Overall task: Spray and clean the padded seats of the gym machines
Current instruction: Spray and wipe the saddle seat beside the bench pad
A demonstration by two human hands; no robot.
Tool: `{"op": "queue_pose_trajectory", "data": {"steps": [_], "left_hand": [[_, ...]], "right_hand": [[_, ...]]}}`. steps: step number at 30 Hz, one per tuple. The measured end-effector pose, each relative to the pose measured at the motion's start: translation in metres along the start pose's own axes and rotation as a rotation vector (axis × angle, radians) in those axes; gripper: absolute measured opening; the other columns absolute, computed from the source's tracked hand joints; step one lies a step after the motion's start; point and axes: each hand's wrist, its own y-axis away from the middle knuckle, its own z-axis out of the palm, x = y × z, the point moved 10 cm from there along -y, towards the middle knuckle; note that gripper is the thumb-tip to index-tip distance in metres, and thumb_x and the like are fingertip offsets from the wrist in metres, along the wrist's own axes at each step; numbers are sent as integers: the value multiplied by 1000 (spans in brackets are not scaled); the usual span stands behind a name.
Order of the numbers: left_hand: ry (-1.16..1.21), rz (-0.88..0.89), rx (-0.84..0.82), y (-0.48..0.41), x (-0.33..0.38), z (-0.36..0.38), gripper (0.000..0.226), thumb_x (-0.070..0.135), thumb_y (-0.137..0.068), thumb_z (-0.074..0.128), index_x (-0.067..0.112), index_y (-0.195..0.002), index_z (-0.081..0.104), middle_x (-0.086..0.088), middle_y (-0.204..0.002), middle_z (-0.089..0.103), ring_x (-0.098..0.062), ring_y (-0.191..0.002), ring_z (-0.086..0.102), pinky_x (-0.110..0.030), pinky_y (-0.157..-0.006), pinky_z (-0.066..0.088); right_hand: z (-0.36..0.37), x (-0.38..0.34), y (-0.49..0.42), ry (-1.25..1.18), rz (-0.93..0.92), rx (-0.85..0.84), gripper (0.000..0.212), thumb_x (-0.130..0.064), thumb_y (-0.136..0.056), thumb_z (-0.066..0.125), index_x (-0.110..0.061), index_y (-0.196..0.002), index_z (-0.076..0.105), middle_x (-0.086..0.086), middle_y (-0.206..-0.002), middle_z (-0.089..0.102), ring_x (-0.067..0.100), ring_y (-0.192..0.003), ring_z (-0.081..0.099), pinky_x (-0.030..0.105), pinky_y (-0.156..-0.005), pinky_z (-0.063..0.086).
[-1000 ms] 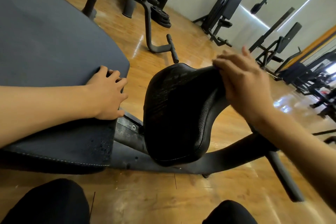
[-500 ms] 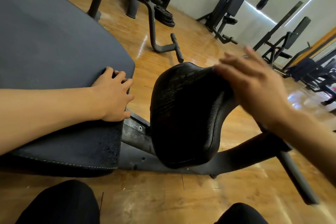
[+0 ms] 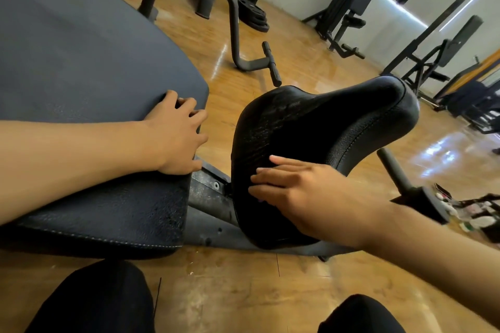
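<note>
A black padded seat [image 3: 311, 121] with a cracked textured surface sits tilted on a dark metal frame [image 3: 211, 197] in the middle of the view. My right hand [image 3: 292, 186] lies flat on the seat's near lower part, fingers straight and pointing left; a cloth under it cannot be made out. To the left is a large dark blue-grey bench pad [image 3: 81, 67]. My left hand [image 3: 176, 132] rests on that pad's corner, fingers loosely bent over its edge. No spray bottle is visible.
The floor is glossy wood [image 3: 243, 292]. A bent metal bar with a handle [image 3: 259, 62] stands behind the seat. Weight plates [image 3: 254, 16] and several black gym machines line the far wall. Small items lie on the floor at right [image 3: 476, 213]. My knees [image 3: 94, 303] show at the bottom.
My right hand has moved from the seat's far upper tip down to its near lower part. The left hand stays on the bench pad corner. The view has shifted slightly.
</note>
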Motion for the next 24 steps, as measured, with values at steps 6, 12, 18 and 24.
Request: {"op": "queue_pose_trajectory", "data": {"steps": [6, 12, 18, 24], "left_hand": [[9, 8, 0, -3, 1, 3, 68, 69, -98, 21, 25, -145, 42, -14, -155, 26, -38, -138, 26, -55, -106, 27], [20, 14, 33, -4, -3, 0, 69, 71, -97, 20, 27, -145, 42, -14, -156, 25, -36, -139, 26, -53, -107, 27], [22, 7, 30, -5, -2, 3, 69, 72, -96, 19, 29, -144, 43, -11, -154, 27, -35, -136, 27, -52, -104, 28], [42, 4, 20, -5, -4, 1, 72, 75, -95, 20, 32, -149, 39, -12, -163, 18, -35, -144, 20, -52, -108, 24]], "right_hand": [[-66, 79, 38, 176, 213, 152, 37, -19, -97, 52, -16, -130, 66, 6, -138, 62, 25, -139, 47, 53, -122, 21], [-88, 155, 20, 165, 796, 97, 26, -20, -98, 48, -15, -117, 66, 10, -112, 66, 32, -114, 57, 52, -96, 51], [-46, 112, -28, 167, 834, 12, 33, -16, -96, 47, -7, -126, 58, 18, -125, 58, 33, -126, 49, 46, -122, 21], [-39, 91, -31, 150, 631, 6, 33, -20, -94, 50, -15, -124, 63, 5, -123, 61, 25, -125, 50, 41, -119, 25]]}}
